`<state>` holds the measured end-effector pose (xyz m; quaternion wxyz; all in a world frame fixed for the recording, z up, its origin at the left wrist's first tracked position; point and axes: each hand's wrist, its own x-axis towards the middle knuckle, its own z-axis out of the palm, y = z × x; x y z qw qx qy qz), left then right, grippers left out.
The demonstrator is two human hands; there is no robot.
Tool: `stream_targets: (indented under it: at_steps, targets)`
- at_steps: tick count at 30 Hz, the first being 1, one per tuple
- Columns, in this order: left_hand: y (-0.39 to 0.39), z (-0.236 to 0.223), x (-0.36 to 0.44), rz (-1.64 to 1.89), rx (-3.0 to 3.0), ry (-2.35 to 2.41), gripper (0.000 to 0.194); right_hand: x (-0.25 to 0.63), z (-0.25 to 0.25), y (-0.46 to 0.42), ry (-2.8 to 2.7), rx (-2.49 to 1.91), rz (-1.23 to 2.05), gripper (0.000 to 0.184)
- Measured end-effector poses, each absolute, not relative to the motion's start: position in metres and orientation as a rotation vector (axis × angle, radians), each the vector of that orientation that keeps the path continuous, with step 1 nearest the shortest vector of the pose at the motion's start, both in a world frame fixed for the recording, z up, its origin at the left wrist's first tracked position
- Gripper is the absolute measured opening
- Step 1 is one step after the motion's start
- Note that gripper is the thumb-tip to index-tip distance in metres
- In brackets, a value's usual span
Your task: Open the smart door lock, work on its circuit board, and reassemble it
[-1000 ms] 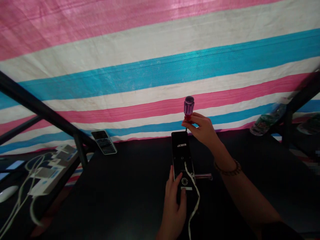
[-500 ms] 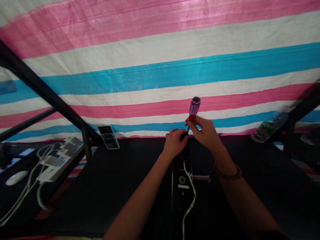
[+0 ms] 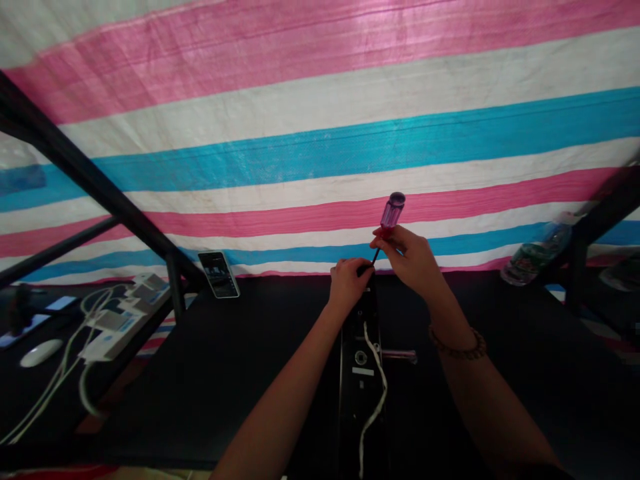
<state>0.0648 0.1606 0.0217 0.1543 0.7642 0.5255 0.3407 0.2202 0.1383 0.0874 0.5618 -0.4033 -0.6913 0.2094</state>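
A screwdriver with a clear purple handle is pinched in the fingers of my right hand. Its dark shaft slants down and left to the fingers of my left hand; the tip is hidden there. My left hand is closed over the far end of a long, narrow black device, and what lies under the fingers is mostly hidden. A white cable runs along the device toward me. Just right of the device lies a second clear, pinkish handled tool.
A phone leans against the striped sheet behind the black table. At left are a power strip with cables and a white mouse. A plastic bottle leans at the right beside the dark frame.
The screwdriver handle leans slightly further right than before, and my right hand has shifted a little with it. My left hand stays at the device's far end. The whole view has moved slightly.
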Motion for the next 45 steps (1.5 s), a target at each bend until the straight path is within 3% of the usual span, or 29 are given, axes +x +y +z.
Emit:
stream_targets:
  at_steps: [6,12,18,29,45]
  targets:
    - [0.160,0.024,0.065,0.949,2.168,1.531,0.014,0.220,0.093,0.133,-1.655,-0.925,0.485,0.027]
    - [0.161,0.025,0.064,0.960,2.163,1.527,0.013,0.220,0.095,0.131,-1.704,-0.900,0.471,0.027]
    - [0.161,0.023,0.066,0.934,2.212,1.560,0.013,0.214,0.096,0.131,-1.679,-0.969,0.351,0.011]
    - [0.163,0.021,0.066,0.896,2.229,1.599,0.010,0.212,0.093,0.133,-1.645,-1.053,0.320,0.007]
    - [0.159,0.030,0.067,0.836,2.249,1.628,0.011,0.213,0.099,0.126,-1.691,-0.943,0.422,0.028]
